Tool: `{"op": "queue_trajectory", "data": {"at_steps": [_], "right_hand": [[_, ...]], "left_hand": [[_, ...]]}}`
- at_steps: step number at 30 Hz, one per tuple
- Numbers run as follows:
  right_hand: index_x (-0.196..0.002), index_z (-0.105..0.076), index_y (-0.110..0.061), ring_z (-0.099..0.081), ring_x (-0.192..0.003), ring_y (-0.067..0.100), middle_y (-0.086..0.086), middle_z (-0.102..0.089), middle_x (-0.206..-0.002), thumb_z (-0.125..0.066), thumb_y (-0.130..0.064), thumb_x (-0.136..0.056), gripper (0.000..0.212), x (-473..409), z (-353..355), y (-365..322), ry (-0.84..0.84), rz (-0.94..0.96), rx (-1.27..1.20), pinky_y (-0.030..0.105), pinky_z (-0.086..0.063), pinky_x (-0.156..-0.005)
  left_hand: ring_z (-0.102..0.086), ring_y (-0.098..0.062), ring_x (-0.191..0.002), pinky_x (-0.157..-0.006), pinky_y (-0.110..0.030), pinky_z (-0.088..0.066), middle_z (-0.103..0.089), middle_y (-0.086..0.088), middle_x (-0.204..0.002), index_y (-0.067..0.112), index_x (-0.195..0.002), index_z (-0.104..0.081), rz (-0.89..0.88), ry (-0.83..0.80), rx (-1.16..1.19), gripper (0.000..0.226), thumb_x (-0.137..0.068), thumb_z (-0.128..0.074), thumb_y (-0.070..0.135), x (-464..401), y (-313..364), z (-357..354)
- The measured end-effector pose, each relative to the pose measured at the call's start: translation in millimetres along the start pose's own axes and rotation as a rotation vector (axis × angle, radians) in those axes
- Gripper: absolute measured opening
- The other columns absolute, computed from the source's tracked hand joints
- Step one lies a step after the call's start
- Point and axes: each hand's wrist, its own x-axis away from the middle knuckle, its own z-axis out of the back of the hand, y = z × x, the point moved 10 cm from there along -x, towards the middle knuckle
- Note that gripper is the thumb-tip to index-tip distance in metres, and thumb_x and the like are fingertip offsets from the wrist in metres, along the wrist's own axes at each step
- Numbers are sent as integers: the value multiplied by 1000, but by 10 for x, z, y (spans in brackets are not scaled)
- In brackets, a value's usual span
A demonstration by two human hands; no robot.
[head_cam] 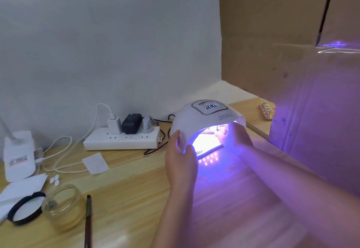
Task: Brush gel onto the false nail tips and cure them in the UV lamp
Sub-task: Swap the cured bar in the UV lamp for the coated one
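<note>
A white UV lamp (206, 119) stands on the wooden table (136, 189), lit violet inside, its display showing digits. My left hand (181, 156) grips the lamp's front left rim, thumb under the opening. My right hand (236, 136) reaches into the lamp's mouth on the right; what its fingers hold is hidden by glare. A holder with nail tips (218, 129) shows dimly inside. Another wooden rack of nail tips (266, 109) lies behind the lamp. A glass gel jar (62, 206) and a dark brush (88, 220) lie at the front left.
A white power strip (120, 140) with plugs and cables sits left of the lamp. A black jar lid (25, 208), white papers (95, 163), loose white nail tips (54, 180) and a white pouch (18, 158) lie at far left. A cardboard wall (311, 72) stands close on the right.
</note>
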Motion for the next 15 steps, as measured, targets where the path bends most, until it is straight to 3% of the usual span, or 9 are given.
{"op": "queue_trajectory", "data": {"at_steps": [2,4,7,11,15], "right_hand": [[-63,-40,-11,-50,-74,28,1,-43,-65,-53,-12,-91,30,-14,20,24,45,-52,8,24,-32,-60],[-83,-55,-7,-58,-88,30,8,-54,-81,-51,-10,-91,9,4,53,33,91,-91,-17,25,-34,-65],[-98,-57,-3,-58,-95,31,13,-62,-98,-49,-15,-93,15,54,18,3,94,-77,-22,27,-36,-69],[-90,-59,-9,-51,-76,27,4,-56,-77,-42,-20,-94,21,236,183,-24,197,46,-136,28,-31,-57],[-68,-63,-14,-52,-60,18,2,-61,-62,-40,-29,-81,31,656,514,-91,352,310,-273,27,-32,-50]], "left_hand": [[-47,4,-82,-52,4,-28,-53,9,-113,17,-127,-50,0,5,-7,35,-93,-46,12,-11,-12,3],[-48,3,-86,-56,1,-31,-54,8,-117,17,-127,-50,-5,8,-15,35,-93,-46,12,-28,-19,5],[-47,-1,-99,-73,-9,-31,-54,4,-127,17,-126,-50,14,11,-5,34,-92,-47,12,-42,-36,13],[-50,-5,-109,-81,-15,-33,-52,4,-131,17,-127,-50,33,4,23,35,-92,-46,12,-37,-41,23],[-49,-3,-109,-84,-10,-35,-50,5,-132,17,-129,-48,46,-14,58,40,-91,-47,9,-19,-37,25]]}}
